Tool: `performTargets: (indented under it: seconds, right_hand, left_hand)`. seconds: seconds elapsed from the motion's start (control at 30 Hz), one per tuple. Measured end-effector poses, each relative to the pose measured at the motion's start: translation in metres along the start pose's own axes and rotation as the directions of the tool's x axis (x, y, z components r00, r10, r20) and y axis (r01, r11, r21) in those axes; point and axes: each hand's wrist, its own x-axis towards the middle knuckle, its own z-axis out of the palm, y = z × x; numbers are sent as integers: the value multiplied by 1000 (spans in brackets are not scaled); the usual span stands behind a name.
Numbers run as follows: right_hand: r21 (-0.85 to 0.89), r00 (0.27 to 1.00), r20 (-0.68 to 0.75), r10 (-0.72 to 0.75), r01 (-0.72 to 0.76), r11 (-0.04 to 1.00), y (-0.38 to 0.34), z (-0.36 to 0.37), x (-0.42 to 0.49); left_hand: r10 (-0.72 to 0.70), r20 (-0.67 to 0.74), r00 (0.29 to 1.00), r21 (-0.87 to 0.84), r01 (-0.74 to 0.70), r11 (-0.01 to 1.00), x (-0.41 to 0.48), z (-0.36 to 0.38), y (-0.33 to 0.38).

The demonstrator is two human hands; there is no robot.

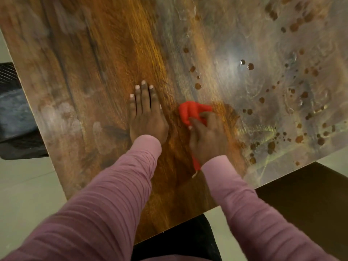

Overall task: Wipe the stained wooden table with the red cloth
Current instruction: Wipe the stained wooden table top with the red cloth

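Our right hand (207,140) grips the red cloth (190,112), left hand (146,113) flat; one pass could smear the two o'clock drops (250,66)

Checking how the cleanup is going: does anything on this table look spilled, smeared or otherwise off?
Yes. Brown droplets are spattered over the right part of the wooden table, amid a greyish smeared film. The right hand grips the red cloth at that film's edge; the left hand rests flat on cleaner wood.

left hand (146,117) flat, fingers straight | right hand (207,137) grip on red cloth (189,110)
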Motion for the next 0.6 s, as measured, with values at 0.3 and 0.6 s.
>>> performTargets:
  seconds: [0.3,0.6]
  right_hand:
    - [52,961,-51,272,-270,962,-20,6,40]
    - [1,971,-48,234,-234,972,18,1,79]
  left_hand:
    - [-17,37,999,2,17,1000,2,-2,1]
    - [-7,24,1000,-20,8,1000,0,-2,0]
